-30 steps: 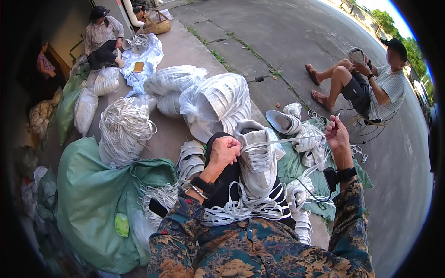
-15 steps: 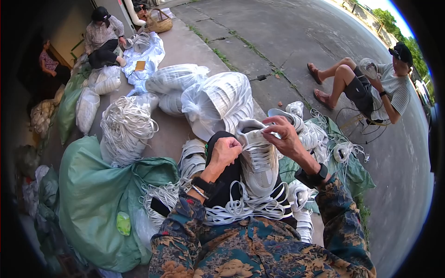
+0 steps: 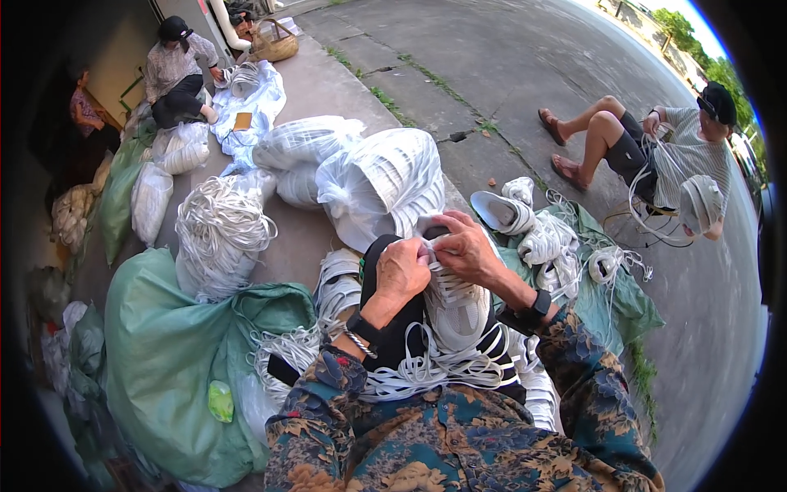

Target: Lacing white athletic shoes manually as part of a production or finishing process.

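A white sneaker [image 3: 457, 318] rests on my lap, toe toward me, its front partly laced. My left hand [image 3: 402, 272] is closed in a pinch at the left side of its ankle opening. Across the top of the opening, my right hand [image 3: 469, 250] has its fingers bent and pressed together. The hands nearly meet there. Whatever thin piece the fingertips hold is hidden. Loose white shoelaces [image 3: 426, 369] lie in a tangle over my dark-clad thighs, below the toe.
A green sack [image 3: 164, 353] and a bundle of laces [image 3: 221, 230] are on the left. Clear bags of shoe parts [image 3: 393, 176] stand ahead. More white shoes [image 3: 545, 238] lie on the right. A seated co-worker [image 3: 697, 148] holds a shoe and lace; others sit far left.
My right hand has moved left and inward, from the shoe's right side onto its ankle opening. My left hand stays close by. The co-worker at right has lowered a shoe and now draws out a lace.
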`<state>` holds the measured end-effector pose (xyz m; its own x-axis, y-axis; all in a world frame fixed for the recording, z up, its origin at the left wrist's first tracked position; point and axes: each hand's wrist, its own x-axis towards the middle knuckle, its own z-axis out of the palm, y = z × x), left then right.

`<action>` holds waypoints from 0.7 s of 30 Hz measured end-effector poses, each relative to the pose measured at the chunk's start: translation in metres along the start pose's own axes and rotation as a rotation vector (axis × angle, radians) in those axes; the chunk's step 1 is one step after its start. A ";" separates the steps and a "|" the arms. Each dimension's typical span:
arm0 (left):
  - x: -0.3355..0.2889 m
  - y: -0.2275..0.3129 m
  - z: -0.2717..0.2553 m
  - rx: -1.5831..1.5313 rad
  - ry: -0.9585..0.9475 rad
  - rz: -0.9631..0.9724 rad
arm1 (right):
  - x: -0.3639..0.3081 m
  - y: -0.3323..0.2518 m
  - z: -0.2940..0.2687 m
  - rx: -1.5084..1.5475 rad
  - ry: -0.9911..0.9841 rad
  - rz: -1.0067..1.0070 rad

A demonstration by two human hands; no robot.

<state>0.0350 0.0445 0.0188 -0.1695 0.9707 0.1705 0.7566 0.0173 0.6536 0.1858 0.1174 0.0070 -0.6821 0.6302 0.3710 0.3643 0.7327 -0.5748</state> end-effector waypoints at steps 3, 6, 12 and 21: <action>0.001 -0.018 -0.006 -0.140 -0.050 -0.039 | 0.002 0.002 0.004 -0.007 -0.011 0.032; 0.001 -0.014 0.001 -0.075 -0.036 -0.044 | 0.002 0.002 0.007 -0.003 -0.046 0.070; 0.006 0.003 -0.004 -0.005 -0.027 -0.022 | -0.004 0.005 0.003 0.006 0.018 0.033; 0.013 -0.012 -0.007 -0.077 -0.033 0.351 | -0.023 0.036 -0.111 -0.050 0.248 0.212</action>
<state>0.0191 0.0554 0.0185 0.1135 0.9214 0.3716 0.7148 -0.3355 0.6135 0.2845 0.1576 0.0588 -0.4147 0.8088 0.4170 0.5167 0.5865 -0.6238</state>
